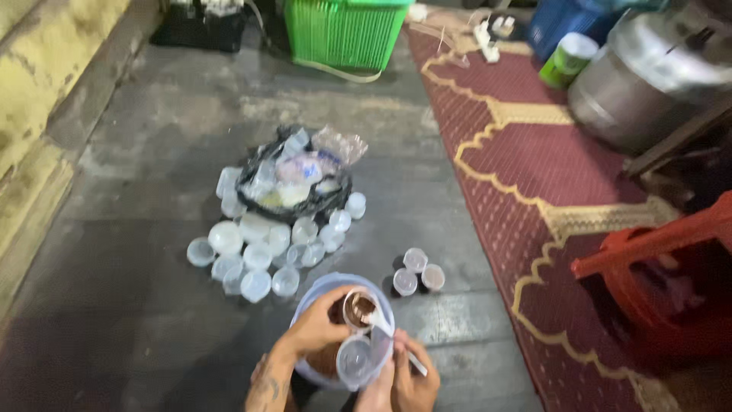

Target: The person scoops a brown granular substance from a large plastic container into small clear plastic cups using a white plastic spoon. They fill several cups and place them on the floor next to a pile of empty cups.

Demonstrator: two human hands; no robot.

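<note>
Left hand (pixel 324 328) is gripping a small clear plastic cup (pixel 359 308) by its side, holding it tilted over a light blue bowl (pixel 305 301) that is sitting on the grey floor (pixel 137 305) right in front of the person; the cup is showing a brown filling inside. Right hand (pixel 412 378) is closing around a spoon (pixel 385 329) whose tip is reaching into the cup's mouth, and a second, larger clear container (pixel 355 360) is sitting just below the cup, over the bowl's near rim, though the blur is making it hard to tell whether either hand is supporting it. Just right of the bowl, three filled cups (pixel 418 273) with lids are standing close together. Farther out, a heap of empty clear cups (pixel 255 255) is lying around a black bag (pixel 293 179) stuffed with more of them. A patterned red rug (pixel 534 168) is running along the right side, with a red plastic stool (pixel 656 275) on it. As I judge it, the tilted cup is the weak point: if the spoon is pushing too hard against its thin wall, the cup could be slipping from the fingers and spilling brown filling past the bowl onto the floor. Dripping from the spoon is likely too.
</note>
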